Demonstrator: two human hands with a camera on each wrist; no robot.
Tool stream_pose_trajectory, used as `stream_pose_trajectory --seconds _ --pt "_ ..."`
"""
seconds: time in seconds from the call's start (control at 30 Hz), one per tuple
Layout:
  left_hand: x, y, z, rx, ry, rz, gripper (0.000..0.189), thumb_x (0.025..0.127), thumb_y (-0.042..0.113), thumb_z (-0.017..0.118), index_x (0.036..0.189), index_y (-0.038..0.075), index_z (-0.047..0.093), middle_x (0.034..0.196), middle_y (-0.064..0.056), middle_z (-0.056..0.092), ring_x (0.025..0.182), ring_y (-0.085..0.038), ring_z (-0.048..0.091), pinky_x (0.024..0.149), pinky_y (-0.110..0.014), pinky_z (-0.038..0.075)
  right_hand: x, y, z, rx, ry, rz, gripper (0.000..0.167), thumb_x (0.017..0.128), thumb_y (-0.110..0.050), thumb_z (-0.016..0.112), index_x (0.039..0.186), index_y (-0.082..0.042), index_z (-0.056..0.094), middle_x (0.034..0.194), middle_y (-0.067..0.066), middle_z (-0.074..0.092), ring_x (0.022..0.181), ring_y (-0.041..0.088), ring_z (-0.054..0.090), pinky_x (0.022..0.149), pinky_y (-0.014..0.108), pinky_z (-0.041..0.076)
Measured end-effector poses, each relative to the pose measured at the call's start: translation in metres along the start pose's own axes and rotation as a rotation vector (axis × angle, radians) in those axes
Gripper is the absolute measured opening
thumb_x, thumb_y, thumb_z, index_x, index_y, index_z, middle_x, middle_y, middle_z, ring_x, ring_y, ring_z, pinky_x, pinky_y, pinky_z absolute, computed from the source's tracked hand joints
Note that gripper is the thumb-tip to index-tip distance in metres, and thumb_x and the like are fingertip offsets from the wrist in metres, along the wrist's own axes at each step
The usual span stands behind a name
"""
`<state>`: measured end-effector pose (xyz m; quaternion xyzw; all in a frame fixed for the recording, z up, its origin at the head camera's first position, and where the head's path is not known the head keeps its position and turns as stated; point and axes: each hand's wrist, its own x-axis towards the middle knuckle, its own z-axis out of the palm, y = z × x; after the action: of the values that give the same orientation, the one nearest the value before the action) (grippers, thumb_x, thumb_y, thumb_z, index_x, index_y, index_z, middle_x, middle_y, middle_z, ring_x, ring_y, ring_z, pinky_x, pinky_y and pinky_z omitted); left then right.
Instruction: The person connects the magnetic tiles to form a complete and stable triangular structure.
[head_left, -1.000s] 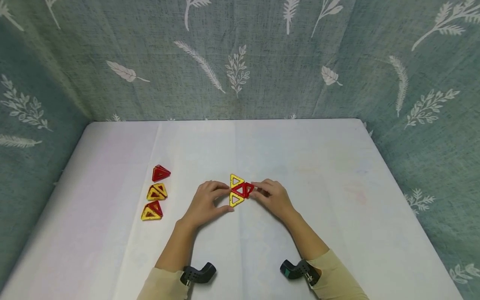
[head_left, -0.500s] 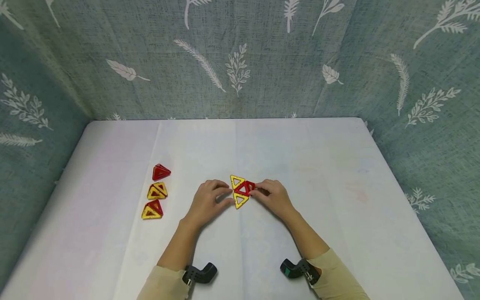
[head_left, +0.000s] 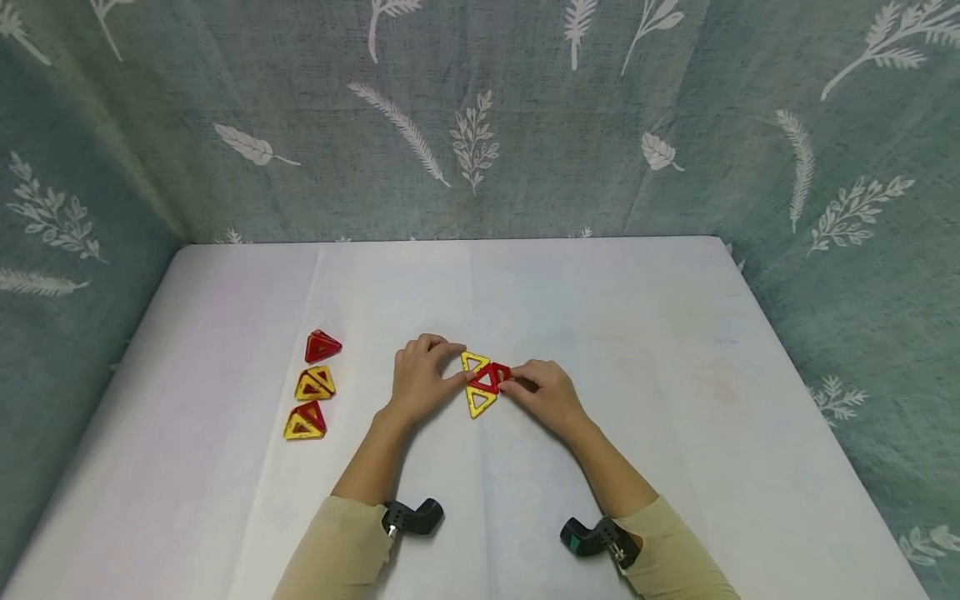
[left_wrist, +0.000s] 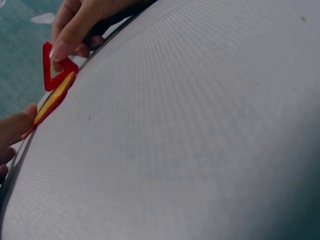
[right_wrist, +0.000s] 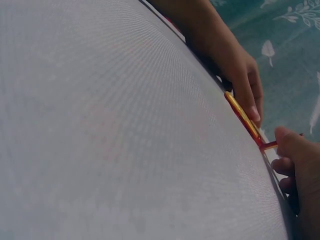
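Four-sided stacking aside, a flat row of triangular magnetic tiles lies mid-table in the head view. It has an upper yellow tile (head_left: 476, 356), a middle red tile (head_left: 494, 377) and a lower yellow tile (head_left: 484, 407). At its right edge another red tile (left_wrist: 47, 70) stands raised, as the left wrist view shows. My right hand (head_left: 547, 396) pinches this raised tile between thumb and fingers. My left hand (head_left: 422, 379) grips the upper yellow tile, index finger at its top corner and thumb near its lower corner. The fingers partly cover both held tiles.
To the left stand a red tile pyramid (head_left: 322, 346), a yellow one (head_left: 314, 383) and a red-and-yellow one (head_left: 305, 421) in a column. White cloth covers the table (head_left: 637, 317). A green leaf-patterned curtain (head_left: 540, 133) hangs behind.
The tile group has shifted slightly right and turned a little. My left hand has moved up and right, from the group's left side onto the upper yellow tile. My right hand keeps its pinch.
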<state>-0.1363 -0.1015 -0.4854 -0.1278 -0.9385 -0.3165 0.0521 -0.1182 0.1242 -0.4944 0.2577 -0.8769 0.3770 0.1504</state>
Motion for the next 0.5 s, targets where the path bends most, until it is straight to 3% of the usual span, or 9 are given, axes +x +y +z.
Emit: stream_pose_trajectory --seconds 0.27,0.5 --pt "-0.0023 -0.0012 0.0002 -0.062 0.001 -0.029 0.042 0.076 0.034 0.076 0.113 0.015 0.066 0.114 -0.006 0.057 0.105 -0.026 0.048 0.09 -0.044 0.032 0.0 -0.0019 0.0026 0.003 0.016 -0.025 0.019 0.075 -0.017 0.079 0.089 -0.005 0.074 0.076 0.003 0.07 0.065 0.012 0.052 0.062 0.028 0.042" --pt "-0.005 0.0005 0.0008 -0.155 0.021 0.001 0.044 0.075 0.024 0.08 0.114 0.013 0.063 0.092 0.001 0.065 0.087 -0.019 0.051 0.086 -0.039 0.033 0.0015 -0.0016 0.0016 0.011 -0.002 0.017 0.017 0.076 -0.017 0.079 0.088 -0.006 0.074 0.078 0.002 0.07 0.067 0.013 0.054 0.063 0.027 0.043"
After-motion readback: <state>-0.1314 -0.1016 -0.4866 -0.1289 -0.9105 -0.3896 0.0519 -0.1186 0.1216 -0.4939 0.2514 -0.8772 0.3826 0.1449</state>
